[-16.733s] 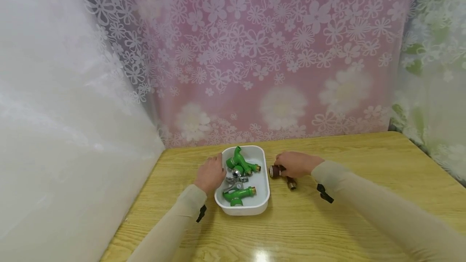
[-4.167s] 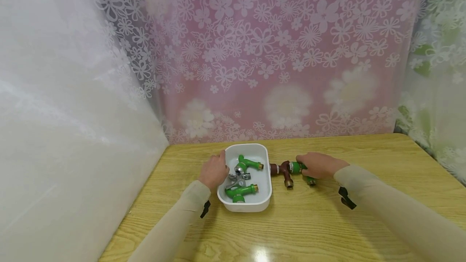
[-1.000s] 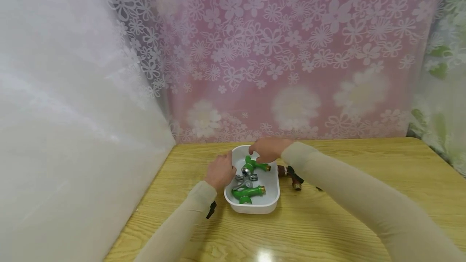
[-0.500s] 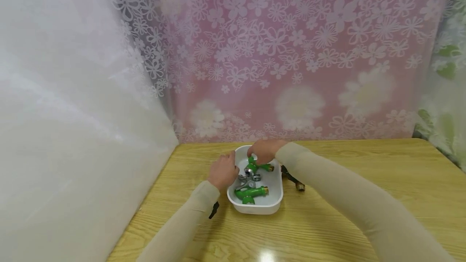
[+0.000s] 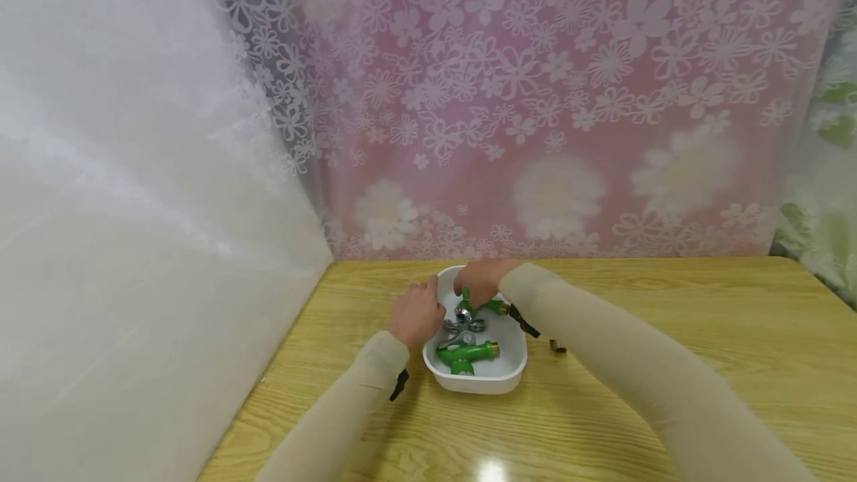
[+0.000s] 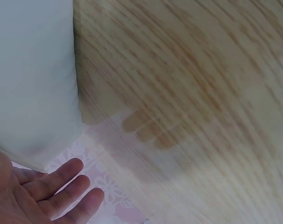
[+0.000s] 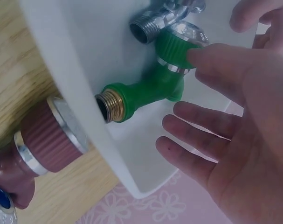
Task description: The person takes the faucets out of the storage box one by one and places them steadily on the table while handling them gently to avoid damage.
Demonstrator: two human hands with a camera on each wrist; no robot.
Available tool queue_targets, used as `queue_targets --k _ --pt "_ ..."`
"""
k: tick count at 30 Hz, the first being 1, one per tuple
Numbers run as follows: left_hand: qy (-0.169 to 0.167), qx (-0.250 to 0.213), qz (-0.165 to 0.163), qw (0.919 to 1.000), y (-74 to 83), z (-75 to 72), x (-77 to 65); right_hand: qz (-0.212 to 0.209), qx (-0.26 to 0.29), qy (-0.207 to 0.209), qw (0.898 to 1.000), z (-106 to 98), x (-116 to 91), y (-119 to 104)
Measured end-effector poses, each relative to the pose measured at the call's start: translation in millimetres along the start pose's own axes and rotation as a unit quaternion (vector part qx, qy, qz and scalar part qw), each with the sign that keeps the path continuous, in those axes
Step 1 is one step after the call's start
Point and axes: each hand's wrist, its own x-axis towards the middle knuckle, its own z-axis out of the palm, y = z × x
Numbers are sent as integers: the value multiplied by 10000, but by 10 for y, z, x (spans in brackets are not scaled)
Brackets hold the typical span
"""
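My left hand (image 5: 415, 312) grips the left rim of a white plastic tray (image 5: 475, 385), thumb inside and fingers outside. My right hand (image 5: 483, 281) is inside the tray's far end. There its thumb and index finger pinch a green faucet (image 7: 150, 91) by the ribbed knob, while the other three fingers stay loosely extended. The faucet's brass threaded inlet (image 7: 113, 106) points to the tray's right wall. Chrome faucets (image 5: 462, 327) lie in the middle of the tray. Another green faucet (image 5: 472, 352) lies at its near end.
Outside the tray's right wall, a maroon faucet (image 7: 50, 137) lies on the wooden table (image 5: 669, 288), partly hidden by my right sleeve in the head view. Beside it shows a chrome cap with a blue centre (image 7: 3, 200). A floral curtain (image 5: 556, 95) hangs behind the table.
Earlier, my right hand set down the maroon faucet and then a green one right of the tray. It has since moved left into the tray, onto another green faucet. My left hand keeps the rim.
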Motion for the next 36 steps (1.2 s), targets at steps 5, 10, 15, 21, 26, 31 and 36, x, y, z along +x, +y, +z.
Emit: queue_targets --k 5,10,15,21,26,31,36 --pt "11 79 -11 10000 4 -3 8 -72 -54 -111 9999 20 10 2" --pt "4 115 -28 9999 9 0 8 -89 -34 -190 9998 40 30 20" --pt "10 110 -58 9999 16 11 12 28 34 -205 9998 76 36 20" --pt "93 98 -12 9999 21 10 5 43 -117 -139 9998 106 27 5" --pt "130 131 -6 9998 18 16 5 56 -220 -130 9997 142 43 0" --pt "85 95 -50 9999 23 10 10 61 -305 -107 9995 165 62 2" --pt "69 65 -50 9999 18 13 16 116 -298 -76 9995 168 66 12"
